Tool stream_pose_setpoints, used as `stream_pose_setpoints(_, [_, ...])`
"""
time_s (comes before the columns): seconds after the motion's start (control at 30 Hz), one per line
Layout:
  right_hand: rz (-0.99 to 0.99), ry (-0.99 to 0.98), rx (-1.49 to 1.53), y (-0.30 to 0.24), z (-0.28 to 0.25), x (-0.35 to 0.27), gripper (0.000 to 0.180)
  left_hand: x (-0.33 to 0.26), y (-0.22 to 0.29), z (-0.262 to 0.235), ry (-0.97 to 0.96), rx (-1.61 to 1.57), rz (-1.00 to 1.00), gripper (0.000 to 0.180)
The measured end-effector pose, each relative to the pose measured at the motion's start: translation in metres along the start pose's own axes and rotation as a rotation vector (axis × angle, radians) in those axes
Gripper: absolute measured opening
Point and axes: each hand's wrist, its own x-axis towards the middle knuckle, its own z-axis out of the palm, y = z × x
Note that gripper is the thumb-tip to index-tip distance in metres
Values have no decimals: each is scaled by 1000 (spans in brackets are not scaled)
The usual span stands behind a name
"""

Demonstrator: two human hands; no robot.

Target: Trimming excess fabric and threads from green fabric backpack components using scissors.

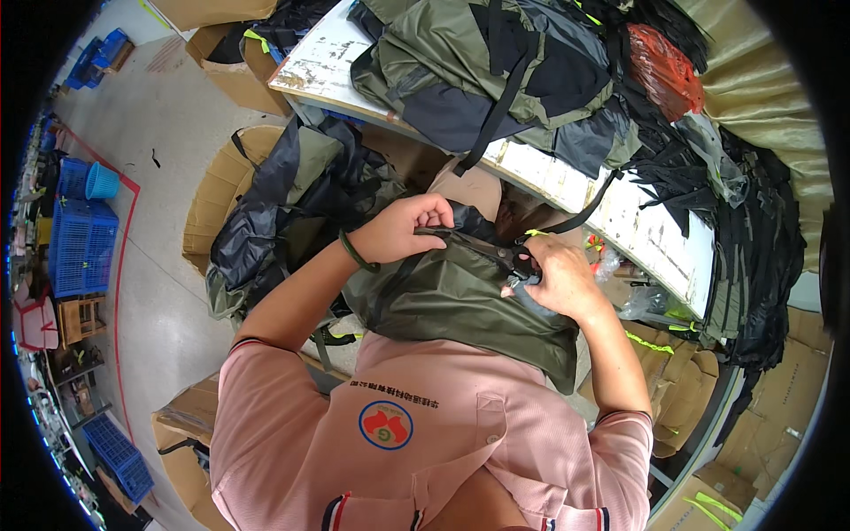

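An olive-green fabric piece, looking like part of a bag [460, 301], lies across my lap. At its upper edge my left hand [403, 230] pinches the dark border between thumb and fingers. My right hand [560, 274] grips a pair of dark-handled scissors [503, 255], with fingers around the handles. The blades point left along the fabric's edge, toward my left fingertips. Whether the blades are parted I cannot make out. Just beyond my right hand, a black strap [584, 212] hangs over the table's front edge.
A worn white table [310, 66] in front bears heaped olive and black bags [496, 80] and a red plastic bag [662, 66]. Black straps [753, 257] hang at its right end. Dark bags [301, 177] spill from a cardboard box [212, 199] at left; blue crates [84, 248] stand farther left.
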Motion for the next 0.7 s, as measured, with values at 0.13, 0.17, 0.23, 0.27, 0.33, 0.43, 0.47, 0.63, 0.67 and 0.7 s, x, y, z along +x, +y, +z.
stream_pose_setpoints(0.13, [-20, 19, -79, -5, 1, -4, 56, -1, 9, 8, 11, 42, -11, 30])
stream_pose_setpoints(0.17, [-8, 19, -82, -9, -1, -5, 56, -1, 10, 11, 15, 63, -5, 31])
stream_pose_setpoints(0.23, [5, 19, -85, -13, -2, -6, 57, -2, 11, 13, 16, 83, -1, 31])
stream_pose_setpoints(0.27, [5, 21, -81, -15, -2, -7, 57, -3, 12, 14, 26, 108, 17, 31])
stream_pose_setpoints(0.33, [9, 23, -77, -16, -1, -8, 58, -4, 17, 15, 33, 131, 34, 30])
stream_pose_setpoints(0.43, [-6, 71, -85, -14, 4, -10, 59, -5, 22, 16, 37, 195, 30, 28])
stream_pose_setpoints(0.47, [-12, 77, -79, -14, 5, -11, 59, -5, 19, 16, 49, 213, 57, 26])
stream_pose_setpoints(0.63, [-24, 93, -81, -14, 8, -14, 58, -7, 18, 17, 96, 243, 81, 21])
stream_pose_setpoints(0.67, [-35, 114, -88, -14, 9, -15, 58, -7, 20, 17, 113, 255, 80, 21])
stream_pose_setpoints(0.7, [-46, 136, -96, -15, 10, -15, 59, -7, 21, 17, 131, 267, 79, 21])
